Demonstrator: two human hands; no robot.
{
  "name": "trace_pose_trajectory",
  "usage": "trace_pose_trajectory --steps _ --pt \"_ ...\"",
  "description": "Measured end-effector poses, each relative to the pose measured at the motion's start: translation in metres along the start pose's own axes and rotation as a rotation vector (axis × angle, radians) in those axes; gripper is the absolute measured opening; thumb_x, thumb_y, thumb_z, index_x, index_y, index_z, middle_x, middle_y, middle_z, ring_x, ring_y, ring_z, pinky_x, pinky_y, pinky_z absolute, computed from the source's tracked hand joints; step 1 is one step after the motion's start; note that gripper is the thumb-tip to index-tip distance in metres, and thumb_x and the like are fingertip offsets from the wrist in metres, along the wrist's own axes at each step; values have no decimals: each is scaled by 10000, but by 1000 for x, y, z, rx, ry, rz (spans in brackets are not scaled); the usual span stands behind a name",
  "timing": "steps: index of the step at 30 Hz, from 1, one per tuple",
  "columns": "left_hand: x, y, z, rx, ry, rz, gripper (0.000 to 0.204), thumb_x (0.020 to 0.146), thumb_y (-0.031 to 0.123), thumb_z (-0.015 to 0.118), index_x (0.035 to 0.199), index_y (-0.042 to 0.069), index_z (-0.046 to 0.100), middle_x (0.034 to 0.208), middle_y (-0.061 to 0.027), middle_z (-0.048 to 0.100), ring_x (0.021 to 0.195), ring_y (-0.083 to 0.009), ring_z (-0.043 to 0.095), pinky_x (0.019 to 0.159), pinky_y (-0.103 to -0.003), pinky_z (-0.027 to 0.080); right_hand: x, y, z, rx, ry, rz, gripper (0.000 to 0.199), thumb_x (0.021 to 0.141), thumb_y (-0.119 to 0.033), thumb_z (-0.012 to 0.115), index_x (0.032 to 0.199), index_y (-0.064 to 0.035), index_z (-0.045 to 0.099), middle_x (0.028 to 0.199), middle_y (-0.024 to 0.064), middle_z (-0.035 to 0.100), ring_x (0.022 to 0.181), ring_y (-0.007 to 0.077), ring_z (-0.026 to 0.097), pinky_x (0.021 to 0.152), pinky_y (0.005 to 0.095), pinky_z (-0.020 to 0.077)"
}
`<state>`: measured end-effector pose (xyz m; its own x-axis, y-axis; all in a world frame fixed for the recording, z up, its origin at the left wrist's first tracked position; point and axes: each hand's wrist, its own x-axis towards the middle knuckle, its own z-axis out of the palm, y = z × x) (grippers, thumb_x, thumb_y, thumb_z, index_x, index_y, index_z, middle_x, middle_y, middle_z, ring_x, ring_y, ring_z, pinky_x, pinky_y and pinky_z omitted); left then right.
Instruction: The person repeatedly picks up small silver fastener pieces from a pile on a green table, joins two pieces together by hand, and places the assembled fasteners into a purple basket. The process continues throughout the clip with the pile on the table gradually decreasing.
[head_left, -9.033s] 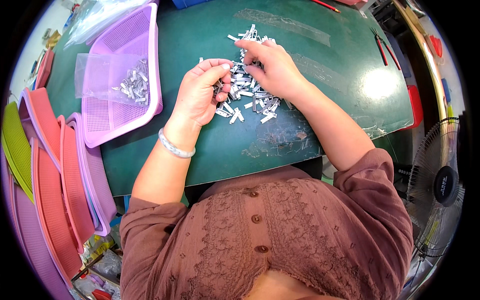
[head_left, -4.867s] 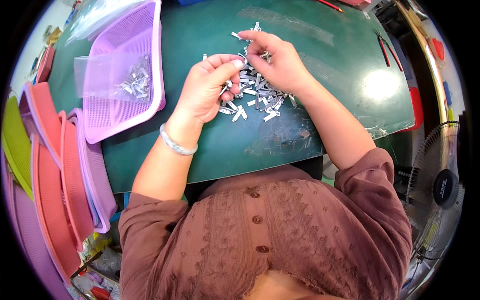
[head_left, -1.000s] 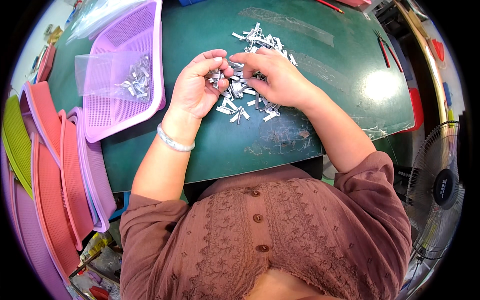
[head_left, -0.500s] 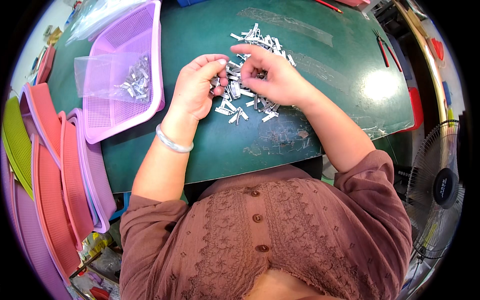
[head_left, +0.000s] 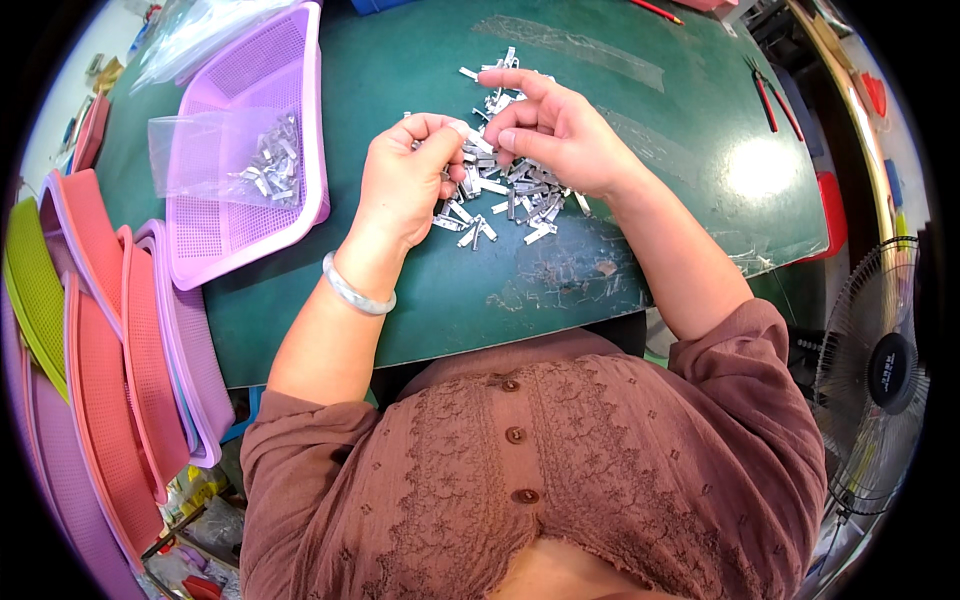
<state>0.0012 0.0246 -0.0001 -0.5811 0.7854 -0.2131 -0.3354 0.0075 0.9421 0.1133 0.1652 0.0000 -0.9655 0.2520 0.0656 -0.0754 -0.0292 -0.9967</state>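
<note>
My left hand (head_left: 410, 170) is closed, its thumb and forefinger pinching a small flat silver metal piece (head_left: 481, 142) that points to the right. More metal bits show between its curled fingers. Just right of that piece hovers my right hand (head_left: 565, 140), forefinger stretched out, the other fingers curled in near the thumb. Whatever those curled fingers hold is hidden. Beneath both hands a loose pile of small silver metal pieces (head_left: 535, 195) lies on the green table (head_left: 440, 310). Several similar pieces (head_left: 277, 165) rest in a clear plastic bag (head_left: 195, 150) inside a purple basket (head_left: 245, 235).
Red-handled pliers (head_left: 768, 103) and a red pen (head_left: 657, 12) lie on the table's far right side. Clear tape strips (head_left: 575, 45) stick to the tabletop. Stacked coloured baskets (head_left: 110, 390) crowd the left side. A fan (head_left: 868, 375) stands at the right.
Both hands have shifted slightly; the right has risen a little, away from the pile. A metal piece now shows plainly at my left fingertips.
</note>
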Motion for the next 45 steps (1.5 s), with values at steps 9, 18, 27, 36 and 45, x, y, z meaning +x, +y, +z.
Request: trace_pose_trajectory --steps 9,18,27,36,45 --pt "0 1 -1 -132 28 -81 92 824 124 573 770 56 543 638 -3 506 529 -73 469 418 -181 327 -1 0 4 -119 57 -78 546 789 52 550 1286 -26 336 838 39 571 759 85 533 696 213 439" --pt "0 1 -2 -166 42 -102 116 815 135 577 750 50 533 629 -14 500 522 -86 469 411 -186 317 -2 2 9 -123 63 -141 541 793 41 546 1287 -26 338 798 22 556 744 73 523 690 200 426" --pt "-2 6 -1 -98 -14 -166 141 822 164 567 741 51 542 614 -9 496 514 -87 463 397 -185 305 -2 0 5 -94 73 -84 494 810 22 521 1272 1 348 791 31 550 738 90 530 692 218 437" --pt "-1 5 -3 -108 -51 -178 151 833 165 548 751 38 542 596 -13 502 490 -90 457 390 -188 304 -2 -2 5 -50 89 -45 488 809 17 519 1267 7 351 795 35 555 761 103 550 706 225 447" --pt "-1 5 -4 -126 -67 -170 144 836 153 543 759 31 544 604 -12 506 500 -86 461 402 -187 311 -2 -1 3 -62 72 -71 493 807 25 514 1269 13 343 787 35 556 746 102 543 707 227 443"
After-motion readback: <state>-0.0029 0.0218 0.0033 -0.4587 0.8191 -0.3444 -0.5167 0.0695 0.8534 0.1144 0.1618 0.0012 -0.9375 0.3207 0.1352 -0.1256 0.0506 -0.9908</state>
